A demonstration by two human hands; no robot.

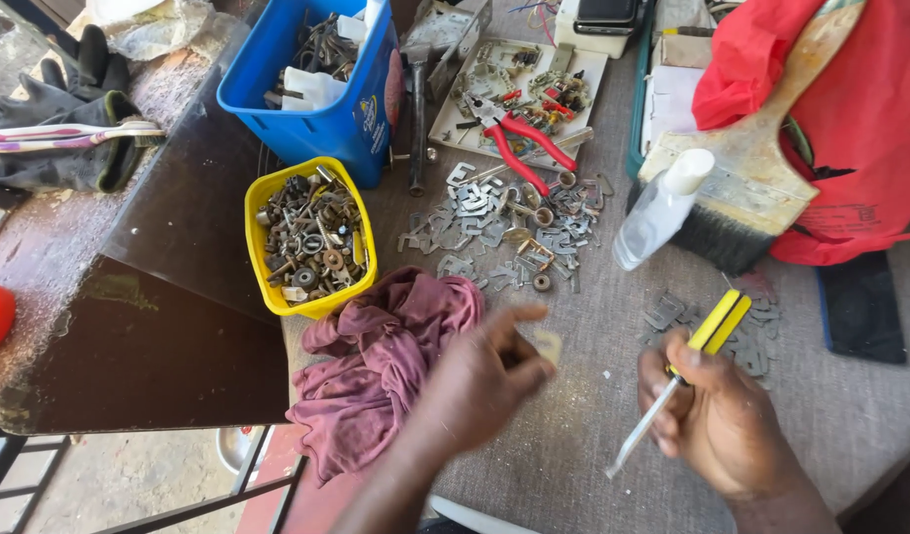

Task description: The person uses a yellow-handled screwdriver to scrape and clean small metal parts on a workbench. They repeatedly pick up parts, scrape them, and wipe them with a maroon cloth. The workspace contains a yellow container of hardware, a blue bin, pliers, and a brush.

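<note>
My right hand (717, 420) is closed around a screwdriver (694, 369) with a yellow and black handle; its metal shaft points down and to the left. My left hand (479, 381) is blurred and pinches a small pale flat piece (548, 345) between its fingertips, just right of a crumpled maroon rag (381, 361). Both hands hover over the grey table top (593, 396), a short gap between them.
A yellow tub (311, 237) of rusty nuts and washers stands left of a heap of small metal brackets (499, 222). Behind lie red-handled pliers (519, 138), a blue bin (311, 84), a white tray, a clear bottle (662, 208), a wide paintbrush (761, 168) and red cloth (850, 109).
</note>
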